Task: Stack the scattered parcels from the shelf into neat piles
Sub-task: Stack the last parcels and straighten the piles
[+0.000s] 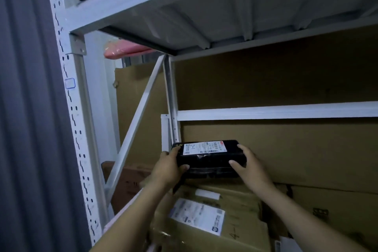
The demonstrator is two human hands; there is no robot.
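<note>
Black parcel (208,157): flat and oblong, wrapped in glossy black film, with a white barcoded shipping label on its top face. It sits level, long side across, near the back-left corner of the shelf (276,111). The left hand (169,166) grips its left end and the right hand (248,164) its right end. A dark layer lies directly beneath; whether that is a separate parcel cannot be told.

Labelled carton (196,217): brown cardboard with a white printed label on top. It lies flat, slightly skewed, below and in front of the black parcel.

Plain carton (335,210): brown cardboard, lying just right of the labelled carton.

Shelf: pale grey metal racking, backed with cardboard sheets.
</note>
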